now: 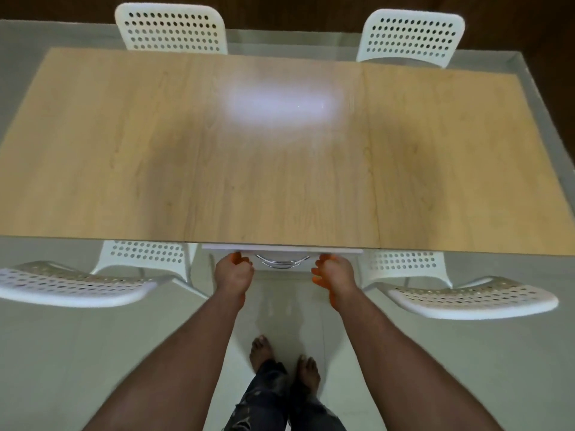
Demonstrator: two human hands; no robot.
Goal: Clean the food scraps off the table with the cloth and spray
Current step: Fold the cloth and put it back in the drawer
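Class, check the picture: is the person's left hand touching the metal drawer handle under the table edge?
Apart. The head view shows the left hand beside the metal handle, with a strip of white drawer front visible between them.

My left hand and right hand reach under the worktop's near edge, either side of a white drawer with a chrome handle; fingers curled, what they grip unclear.

Looked like a home dining room: wooden table, perforated white chairs at 11, 1, 7 and 4 o'clock, tiled floor.
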